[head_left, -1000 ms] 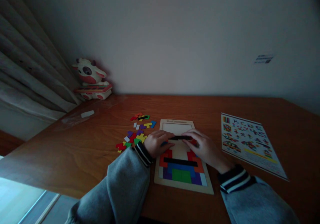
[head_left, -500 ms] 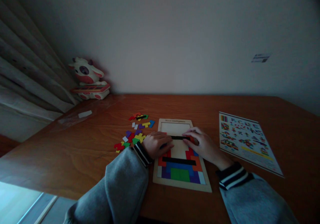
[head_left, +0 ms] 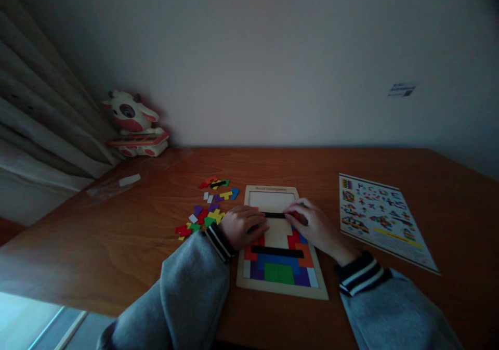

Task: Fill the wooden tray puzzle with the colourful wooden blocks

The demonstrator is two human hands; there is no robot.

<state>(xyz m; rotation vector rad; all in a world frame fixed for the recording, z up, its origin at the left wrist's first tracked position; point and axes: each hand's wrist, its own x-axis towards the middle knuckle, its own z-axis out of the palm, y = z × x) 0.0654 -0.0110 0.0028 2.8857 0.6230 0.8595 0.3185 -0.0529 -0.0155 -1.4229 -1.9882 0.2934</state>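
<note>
A pale wooden puzzle board [head_left: 283,290] lies on the table, partly filled with coloured pieces. Across its lower part runs a black bar [head_left: 277,251], above a green block [head_left: 279,273]. A second black strip [head_left: 275,215] spans the board higher up, between my hands. My left hand [head_left: 242,226] rests on the board's left edge, fingers curled at the strip's left end; whatever is under them is hidden. My right hand [head_left: 312,226] pinches the strip's right end between thumb and fingers. Pale bare board shows between the two strips and at the top.
Several loose coloured pieces [head_left: 213,214] lie left of the board. A printed pattern sheet [head_left: 384,220] is on the right of the brown table [head_left: 312,165]. A cow toy with a keyboard [head_left: 136,126] stands at the back left, near a curtain [head_left: 35,105].
The right thumb and fingers have drawn closer together at the strip's right end. The whole view has shifted slightly, and the left hand keeps its place on the board.
</note>
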